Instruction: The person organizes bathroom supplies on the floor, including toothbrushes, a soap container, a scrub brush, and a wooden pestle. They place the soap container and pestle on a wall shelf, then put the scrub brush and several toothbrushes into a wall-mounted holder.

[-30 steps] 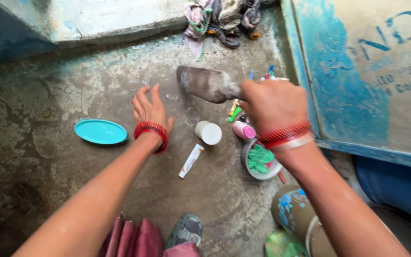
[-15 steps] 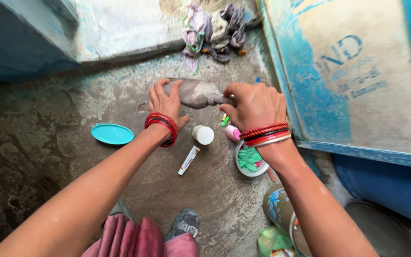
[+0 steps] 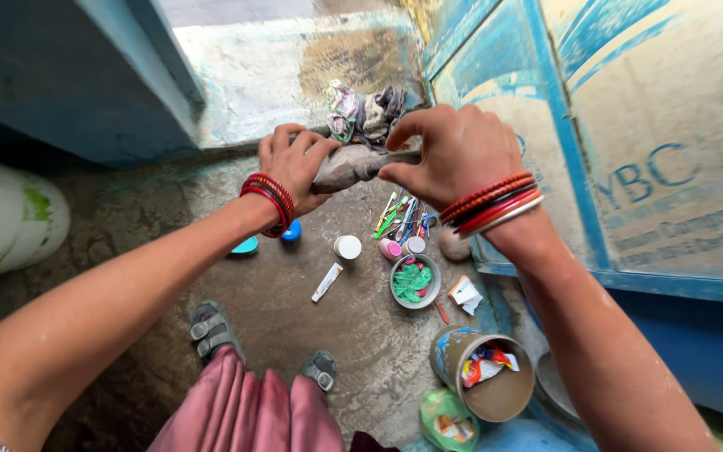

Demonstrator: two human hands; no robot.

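Both my hands hold a wide grey paint brush (image 3: 351, 163) crusted with dried paint, raised above the concrete floor. My left hand (image 3: 293, 163) grips its bristle end, with red bangles on the wrist. My right hand (image 3: 453, 146) pinches the handle end between thumb and fingers, also with red bangles. Below the brush on the floor lie a small white jar (image 3: 347, 247), a white tube (image 3: 327, 282) and a round bowl (image 3: 415, 281) holding something green.
A turquoise lid (image 3: 245, 245) and a blue cap (image 3: 292, 232) lie by my left wrist. Pens and sticks (image 3: 401, 218), a pink bottle (image 3: 390, 249), a paint-stained can (image 3: 483, 373), rags (image 3: 361, 107), a white drum (image 3: 6, 218), a blue door (image 3: 629, 125) and my sandalled feet (image 3: 211, 328) surround me.
I have risen, so the floor looks farther away. Both hands lifted the brush higher; my left hand, free a second ago, now grips its bristle end.
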